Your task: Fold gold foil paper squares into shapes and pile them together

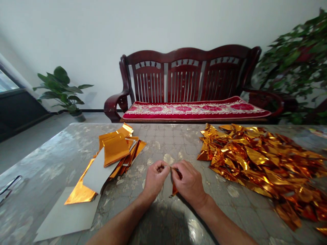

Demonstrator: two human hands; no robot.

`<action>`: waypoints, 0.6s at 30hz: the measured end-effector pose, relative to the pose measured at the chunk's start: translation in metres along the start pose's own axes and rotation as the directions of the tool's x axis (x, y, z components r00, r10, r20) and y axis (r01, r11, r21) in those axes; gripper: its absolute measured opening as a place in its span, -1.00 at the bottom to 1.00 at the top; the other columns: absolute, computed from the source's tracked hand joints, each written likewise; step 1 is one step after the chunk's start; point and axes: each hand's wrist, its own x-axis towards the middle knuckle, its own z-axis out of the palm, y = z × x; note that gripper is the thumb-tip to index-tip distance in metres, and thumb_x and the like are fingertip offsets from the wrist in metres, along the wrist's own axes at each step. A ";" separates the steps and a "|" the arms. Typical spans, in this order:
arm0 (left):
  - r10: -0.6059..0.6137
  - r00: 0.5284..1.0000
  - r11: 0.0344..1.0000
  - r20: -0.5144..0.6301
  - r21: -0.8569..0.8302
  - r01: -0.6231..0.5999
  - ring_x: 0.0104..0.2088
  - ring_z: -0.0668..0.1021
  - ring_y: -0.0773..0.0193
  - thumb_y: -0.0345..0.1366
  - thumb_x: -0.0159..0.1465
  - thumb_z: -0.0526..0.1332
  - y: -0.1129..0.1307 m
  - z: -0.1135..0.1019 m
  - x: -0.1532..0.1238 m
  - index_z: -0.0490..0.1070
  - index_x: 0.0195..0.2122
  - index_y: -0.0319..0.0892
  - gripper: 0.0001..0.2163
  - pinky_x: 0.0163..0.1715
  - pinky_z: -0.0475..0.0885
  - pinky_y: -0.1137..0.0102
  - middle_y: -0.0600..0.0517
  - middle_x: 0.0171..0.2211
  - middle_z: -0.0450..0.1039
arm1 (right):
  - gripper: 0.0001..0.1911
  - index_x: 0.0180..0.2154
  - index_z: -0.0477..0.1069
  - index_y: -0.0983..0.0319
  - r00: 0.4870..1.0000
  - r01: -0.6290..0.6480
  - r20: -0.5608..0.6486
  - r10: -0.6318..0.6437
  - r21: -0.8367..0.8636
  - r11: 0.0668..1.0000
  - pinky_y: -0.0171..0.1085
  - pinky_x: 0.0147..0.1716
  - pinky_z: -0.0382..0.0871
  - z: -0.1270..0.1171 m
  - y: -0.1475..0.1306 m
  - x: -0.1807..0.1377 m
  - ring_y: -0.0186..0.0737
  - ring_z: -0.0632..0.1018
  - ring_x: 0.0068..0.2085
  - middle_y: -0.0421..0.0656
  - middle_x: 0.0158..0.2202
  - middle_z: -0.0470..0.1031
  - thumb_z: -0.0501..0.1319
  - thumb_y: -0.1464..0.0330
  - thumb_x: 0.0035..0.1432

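My left hand [156, 177] and my right hand [189, 182] meet over the middle of the table, thumbs and fingertips pinched together. Between them is a small folded piece of gold foil paper [174, 189], its lower end showing below my right hand's fingers. Most of it is hidden by the fingers. To the left lies a loose stack of gold foil paper sheets [116, 149], some with the pale side up. A large heap of folded gold foil pieces [258, 156] spreads over the right side.
The table [150, 224] has a grey patterned cover. A pale sheet [68, 212] lies at front left, with glasses [10, 187] at the left edge. Behind the table stands a dark wooden bench [182, 75] with a red floral cushion [194, 109]. Potted plants flank it.
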 end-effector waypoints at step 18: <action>-0.004 0.990 0.912 0.143 0.406 -0.055 -0.50 0.31 0.38 -0.23 0.22 0.09 -0.009 -0.002 0.011 0.30 -0.58 -0.19 -0.74 -0.46 0.12 0.48 0.16 -0.60 0.22 | -0.80 -0.34 0.53 0.18 0.955 -0.033 0.291 0.062 -0.104 0.994 -0.34 -0.31 0.22 -0.005 0.011 0.000 -0.26 0.49 -0.30 -0.19 -0.40 0.49 0.17 0.53 0.17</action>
